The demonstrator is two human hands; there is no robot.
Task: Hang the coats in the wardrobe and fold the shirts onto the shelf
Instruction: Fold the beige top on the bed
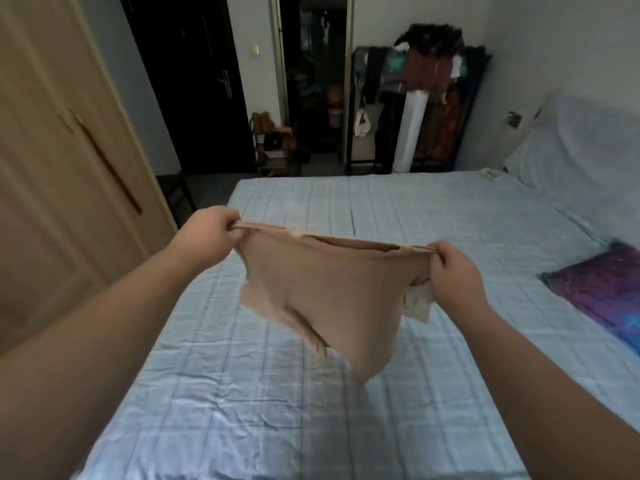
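Observation:
A beige shirt (329, 289) hangs in the air above the bed, stretched between both hands. My left hand (211, 233) pinches its upper left edge. My right hand (453, 271) grips the upper right edge, with a small white tag bunched just under the fingers. The cloth droops to a point well above the sheet and looks blurred at its lower edge. A light wooden wardrobe (62, 140) stands shut on the left.
A bed with a pale blue checked sheet (284, 403) fills the lower view. A purple patterned garment (602, 292) lies at its right edge, a pillow (575, 147) behind. A clothes rack (422, 105) and dark doorways stand at the far wall.

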